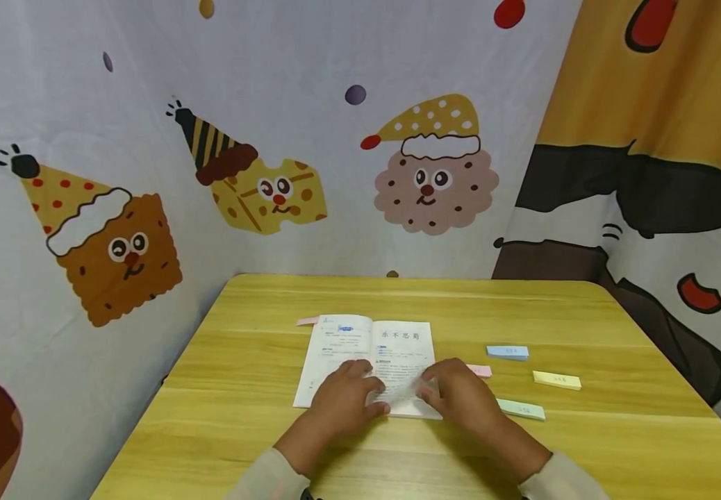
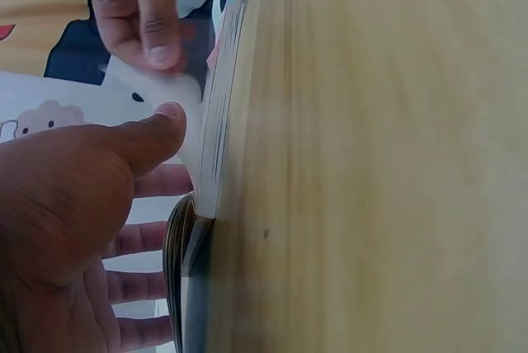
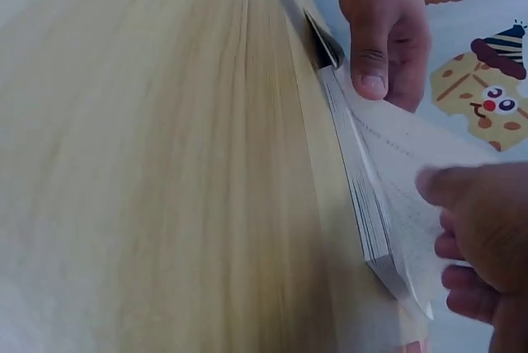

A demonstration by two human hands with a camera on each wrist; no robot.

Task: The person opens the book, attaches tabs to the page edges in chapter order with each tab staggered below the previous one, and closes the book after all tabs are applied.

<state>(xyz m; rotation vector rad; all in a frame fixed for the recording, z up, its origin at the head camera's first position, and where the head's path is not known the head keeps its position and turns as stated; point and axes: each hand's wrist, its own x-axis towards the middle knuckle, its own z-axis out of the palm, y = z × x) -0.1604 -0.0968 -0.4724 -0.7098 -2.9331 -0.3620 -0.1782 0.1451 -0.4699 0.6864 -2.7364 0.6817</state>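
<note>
A book (image 1: 329, 347) lies open on the wooden table, its printed pages facing up. My left hand (image 1: 346, 397) rests over the lower left page and the fold, its fingers fairly straight and its thumb pointing right. By the lower right corner, my right hand (image 1: 463, 396) pinches a page (image 1: 405, 394) between thumb and fingers; the page is lifted and blurred. In the right wrist view the lifted page (image 3: 396, 151) bends up from the page block, between both hands. A pink tab (image 1: 307, 321) sticks out at the book's upper left edge.
Right of the book lie a blue paper strip (image 1: 507, 353), a yellow strip (image 1: 557, 380), a green strip (image 1: 523, 410) and a pink strip (image 1: 481, 371); my right hand partly covers the pink and green ones. A cartoon-printed cloth (image 1: 298, 62) hangs behind the table (image 1: 242, 430).
</note>
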